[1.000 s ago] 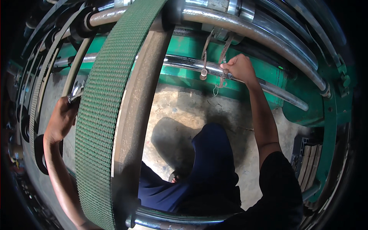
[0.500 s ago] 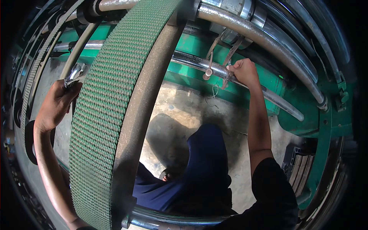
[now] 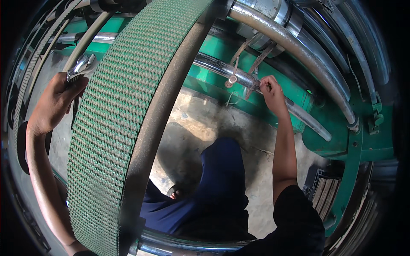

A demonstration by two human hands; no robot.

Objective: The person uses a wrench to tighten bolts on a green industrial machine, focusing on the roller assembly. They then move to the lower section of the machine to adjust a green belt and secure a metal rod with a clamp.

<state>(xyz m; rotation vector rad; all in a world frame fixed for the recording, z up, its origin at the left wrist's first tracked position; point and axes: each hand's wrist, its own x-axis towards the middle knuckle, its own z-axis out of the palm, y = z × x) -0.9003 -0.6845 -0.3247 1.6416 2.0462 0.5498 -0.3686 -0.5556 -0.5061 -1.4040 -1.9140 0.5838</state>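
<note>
My left hand (image 3: 53,100) is closed around a shiny silver adjustable wrench (image 3: 81,66), its head sticking up above my fist at the left of the wide green woven belt (image 3: 115,123). At the right of the belt, my right hand (image 3: 272,94) reaches to a round metal bar (image 3: 213,64). Its fingers are pinched together beside a worn brown strap (image 3: 261,57) that hangs down over the bar. Whatever lies between those fingertips is too small to make out. A small round metal fitting (image 3: 231,81) hangs on another cord just left of the strap.
A brown roller (image 3: 158,115) runs under the belt's right edge. Green machine frame (image 3: 354,179) stands at the right, near a dark crate (image 3: 326,190) holding stacked flat pieces. Curved metal rollers (image 3: 294,38) cross above my right hand. Concrete floor (image 3: 188,111) shows below.
My right fingers have shifted slightly right and down along the bar, away from the strap, and curled in more. My left hand still grips the wrench. The whole view has shifted a little.
</note>
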